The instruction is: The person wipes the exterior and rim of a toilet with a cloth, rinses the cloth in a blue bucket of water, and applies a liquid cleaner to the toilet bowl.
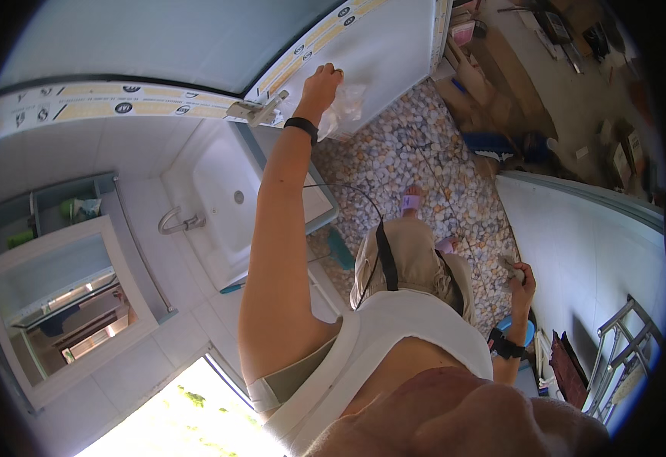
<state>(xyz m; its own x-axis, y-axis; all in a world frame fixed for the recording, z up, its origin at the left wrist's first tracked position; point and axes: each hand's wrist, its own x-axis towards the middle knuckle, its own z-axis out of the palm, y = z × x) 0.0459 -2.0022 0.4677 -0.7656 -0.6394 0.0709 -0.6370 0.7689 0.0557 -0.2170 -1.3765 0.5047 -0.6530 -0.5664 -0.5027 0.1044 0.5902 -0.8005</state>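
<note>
My left arm reaches up to a door with a white lower panel and a frame covered in printed protective tape. My left hand is closed in front of that panel, beside the lever handle. Crumpled clear plastic film hangs just below its fingers and appears pinched in them. Low at my right side, my right hand is closed around a small greyish crumpled cloth. Its exact kind is hard to make out.
A white washbasin with a curved tap is at the left, near a mirrored cabinet. Pebble-patterned flooring lies under my feet. Past the doorway are boxes and clutter. A metal-framed object stands at right.
</note>
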